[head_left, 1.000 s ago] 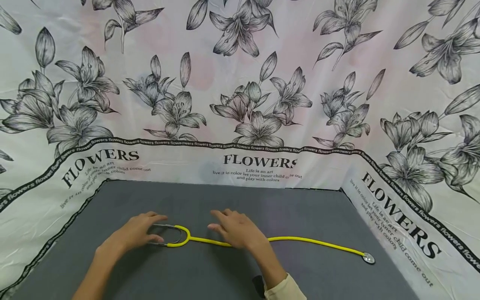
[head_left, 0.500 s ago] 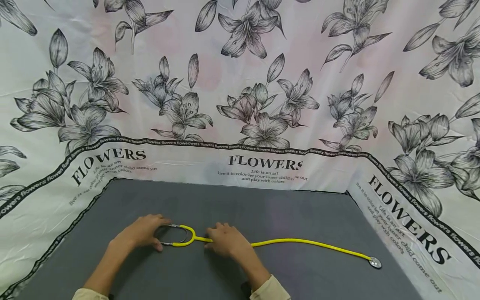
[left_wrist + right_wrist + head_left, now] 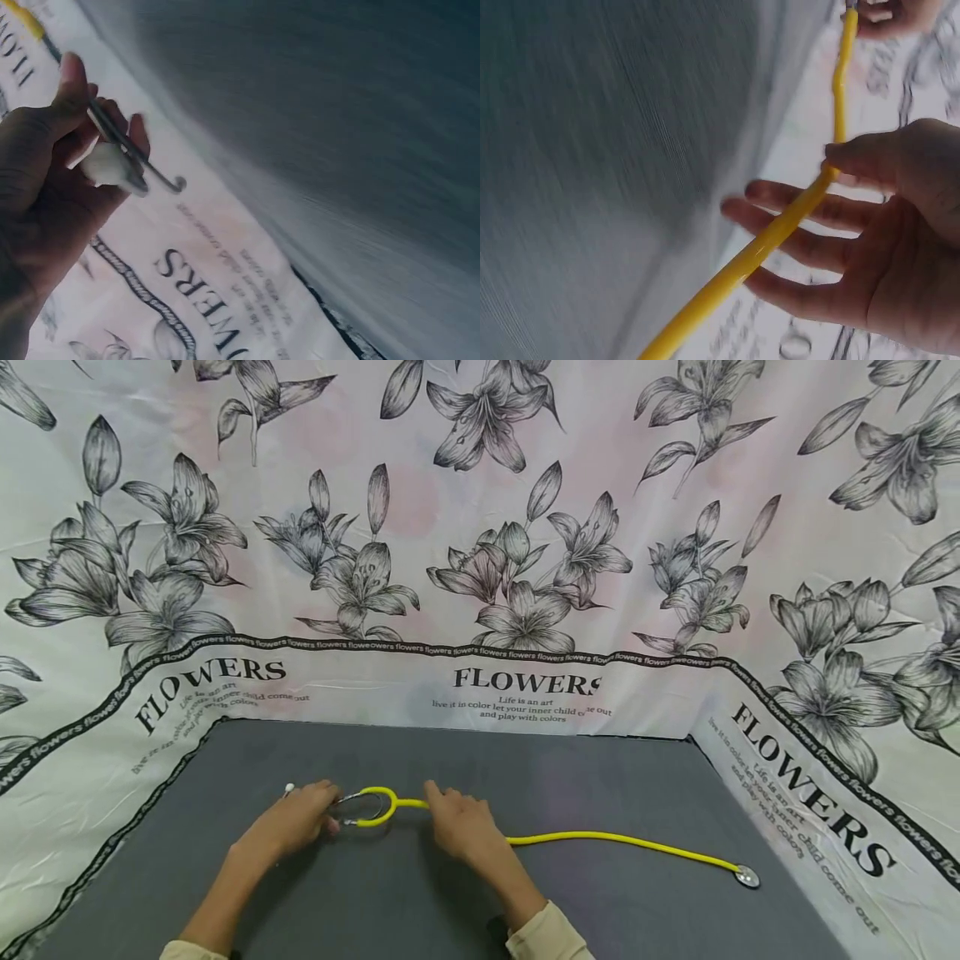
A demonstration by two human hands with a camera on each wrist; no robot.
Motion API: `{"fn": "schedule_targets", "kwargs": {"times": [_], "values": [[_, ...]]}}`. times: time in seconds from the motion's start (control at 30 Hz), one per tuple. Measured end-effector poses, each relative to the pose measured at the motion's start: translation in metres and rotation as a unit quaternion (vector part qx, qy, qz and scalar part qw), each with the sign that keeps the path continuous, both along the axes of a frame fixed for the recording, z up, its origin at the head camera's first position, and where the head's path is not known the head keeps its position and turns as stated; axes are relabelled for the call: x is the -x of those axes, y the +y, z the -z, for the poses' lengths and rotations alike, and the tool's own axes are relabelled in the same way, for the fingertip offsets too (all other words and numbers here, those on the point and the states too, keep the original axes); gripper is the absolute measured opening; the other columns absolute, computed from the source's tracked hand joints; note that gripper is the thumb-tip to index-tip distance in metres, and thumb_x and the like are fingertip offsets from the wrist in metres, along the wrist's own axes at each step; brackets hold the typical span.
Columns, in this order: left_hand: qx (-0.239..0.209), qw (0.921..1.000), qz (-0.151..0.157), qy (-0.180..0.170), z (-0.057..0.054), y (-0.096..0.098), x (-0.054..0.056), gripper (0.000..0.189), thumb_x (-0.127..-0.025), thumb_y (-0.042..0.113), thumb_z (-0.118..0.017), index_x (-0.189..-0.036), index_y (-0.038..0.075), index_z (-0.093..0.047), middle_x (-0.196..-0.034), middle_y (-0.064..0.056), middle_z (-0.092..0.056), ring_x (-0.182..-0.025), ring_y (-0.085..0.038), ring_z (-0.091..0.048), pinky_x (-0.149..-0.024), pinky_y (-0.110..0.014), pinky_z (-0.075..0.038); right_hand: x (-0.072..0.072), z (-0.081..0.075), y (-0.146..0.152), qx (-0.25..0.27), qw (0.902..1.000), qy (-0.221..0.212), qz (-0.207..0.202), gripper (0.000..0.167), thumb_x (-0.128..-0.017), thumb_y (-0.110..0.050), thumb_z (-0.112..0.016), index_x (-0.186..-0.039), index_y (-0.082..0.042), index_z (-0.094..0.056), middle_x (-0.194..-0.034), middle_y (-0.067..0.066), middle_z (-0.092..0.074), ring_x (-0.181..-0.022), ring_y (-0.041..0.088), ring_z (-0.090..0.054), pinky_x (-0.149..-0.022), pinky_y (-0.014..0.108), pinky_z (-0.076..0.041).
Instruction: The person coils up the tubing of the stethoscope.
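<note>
A stethoscope [image 3: 622,837] with yellow tubing lies across the grey table, its round metal chest piece [image 3: 747,877] at the right end. My left hand [image 3: 296,818] grips the metal ear tubes [image 3: 112,131] at the other end. A pale ear tip [image 3: 105,165] shows beside the palm in the left wrist view. Just past the yellow fork, my right hand [image 3: 465,822] pinches the tube [image 3: 765,244] between thumb and index finger, and the other fingers extend beneath it. This held part looks raised off the table, while the chest-piece end rests on it.
The grey table [image 3: 600,785] is bordered at the back and sides by a white cloth [image 3: 517,693] printed with lilies and the word FLOWERS. Dark bands at both wrists show near the pale sleeves [image 3: 551,935].
Both hands have closed on the stethoscope, the left on its ear tubes and the right on its tube. The forked end has been lifted and moved slightly away; the chest piece stays put.
</note>
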State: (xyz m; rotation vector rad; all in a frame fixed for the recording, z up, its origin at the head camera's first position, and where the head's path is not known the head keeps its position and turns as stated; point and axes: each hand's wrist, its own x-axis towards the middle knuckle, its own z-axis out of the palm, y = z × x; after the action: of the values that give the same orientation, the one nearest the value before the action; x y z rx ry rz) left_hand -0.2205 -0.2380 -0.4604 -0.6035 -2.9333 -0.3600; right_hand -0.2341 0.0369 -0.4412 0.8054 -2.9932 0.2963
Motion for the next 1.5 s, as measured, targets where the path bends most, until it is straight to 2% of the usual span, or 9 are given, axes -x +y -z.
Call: {"fn": "schedule_targets", "kwargs": {"times": [0.17,0.3,0.47,0.63,0.73,0.9,1.03,1.3,1.5], "values": [[-0.051,0.9960,-0.002,0.073,-0.016,0.031,0.024,0.019,-0.087,-0.005,-0.078,-0.102,0.001,-0.067,-0.087,-0.004,-0.068,-0.076,-0.016,-0.068,-0.058,-0.029,-0.048,0.032,-0.026,0.043,0.122,0.9920,0.017,0.027,0.003,-0.108,-0.020,-0.055,-0.109,-0.017,-0.057,-0.085,0.006,-0.069,-0.059,0.015,-0.054,-0.051,0.030,-0.041],[-0.093,0.9871,-0.035,0.125,-0.032,0.055,0.046,0.013,-0.091,0.003,-0.077,-0.099,0.002,-0.067,-0.082,-0.005,-0.070,-0.072,-0.019,-0.068,-0.056,-0.031,-0.047,0.058,-0.057,0.079,0.165,0.9858,0.028,0.018,0.010,-0.106,-0.021,-0.061,-0.104,-0.011,-0.061,-0.080,0.006,-0.067,-0.059,0.013,-0.051,-0.052,0.026,-0.039],[-0.162,0.9642,-0.049,0.204,-0.052,0.085,0.073,0.016,-0.092,0.008,-0.076,-0.102,0.000,-0.068,-0.086,-0.011,-0.078,-0.069,-0.023,-0.072,-0.054,-0.034,-0.049,0.080,-0.097,0.120,0.189,0.9803,0.045,-0.038,0.015,-0.100,-0.006,-0.067,-0.114,-0.002,-0.064,-0.102,0.018,-0.072,-0.084,0.027,-0.069,-0.070,0.035,-0.055],[-0.209,0.9499,-0.036,0.229,-0.065,0.115,0.104,0.019,-0.096,0.010,-0.071,-0.111,-0.002,-0.069,-0.097,-0.015,-0.081,-0.077,-0.028,-0.078,-0.057,-0.037,-0.053,0.093,-0.112,0.150,0.223,0.9677,0.115,-0.028,0.027,-0.101,0.000,-0.063,-0.128,-0.002,-0.065,-0.121,0.023,-0.070,-0.108,0.041,-0.071,-0.085,0.050,-0.061],[-0.227,0.9444,-0.042,0.234,-0.067,0.125,0.115,0.021,-0.097,0.013,-0.069,-0.113,-0.001,-0.069,-0.097,-0.015,-0.081,-0.078,-0.029,-0.078,-0.059,-0.040,-0.054,0.100,-0.109,0.159,0.246,0.9563,0.158,-0.001,0.033,-0.102,-0.004,-0.063,-0.135,-0.006,-0.066,-0.121,0.020,-0.070,-0.103,0.037,-0.070,-0.083,0.050,-0.060],[-0.225,0.9348,-0.039,0.272,-0.063,0.129,0.115,0.022,-0.093,0.013,-0.072,-0.111,-0.001,-0.070,-0.092,-0.014,-0.079,-0.078,-0.029,-0.078,-0.062,-0.041,-0.057,0.109,-0.080,0.165,0.277,0.9317,0.234,0.010,0.037,-0.102,-0.006,-0.064,-0.137,-0.013,-0.067,-0.098,0.012,-0.070,-0.076,0.021,-0.059,-0.067,0.031,-0.049],[-0.194,0.9362,-0.022,0.292,-0.061,0.133,0.106,0.026,-0.092,0.015,-0.073,-0.112,-0.002,-0.071,-0.094,-0.015,-0.079,-0.076,-0.030,-0.077,-0.068,-0.043,-0.062,0.106,-0.058,0.178,0.310,0.9168,0.251,-0.019,0.035,-0.099,-0.002,-0.067,-0.134,-0.006,-0.066,-0.086,0.012,-0.070,-0.068,0.014,-0.057,-0.059,0.021,-0.045],[-0.205,0.9270,-0.033,0.312,-0.090,0.132,0.098,0.021,-0.093,0.014,-0.073,-0.109,0.001,-0.072,-0.094,-0.013,-0.080,-0.075,-0.033,-0.077,-0.066,-0.047,-0.059,0.093,-0.084,0.201,0.349,0.9012,0.253,-0.044,0.023,-0.093,0.004,-0.073,-0.115,0.002,-0.065,-0.092,0.016,-0.073,-0.077,0.025,-0.070,-0.066,0.018,-0.055],[-0.193,0.9336,-0.032,0.300,-0.088,0.130,0.093,0.020,-0.091,0.014,-0.075,-0.106,0.001,-0.070,-0.092,-0.013,-0.078,-0.072,-0.030,-0.075,-0.065,-0.046,-0.057,0.085,-0.087,0.196,0.306,0.9007,0.308,-0.002,0.020,-0.093,-0.003,-0.075,-0.112,-0.004,-0.073,-0.087,0.013,-0.077,-0.067,0.019,-0.068,-0.055,0.020,-0.051]]}}
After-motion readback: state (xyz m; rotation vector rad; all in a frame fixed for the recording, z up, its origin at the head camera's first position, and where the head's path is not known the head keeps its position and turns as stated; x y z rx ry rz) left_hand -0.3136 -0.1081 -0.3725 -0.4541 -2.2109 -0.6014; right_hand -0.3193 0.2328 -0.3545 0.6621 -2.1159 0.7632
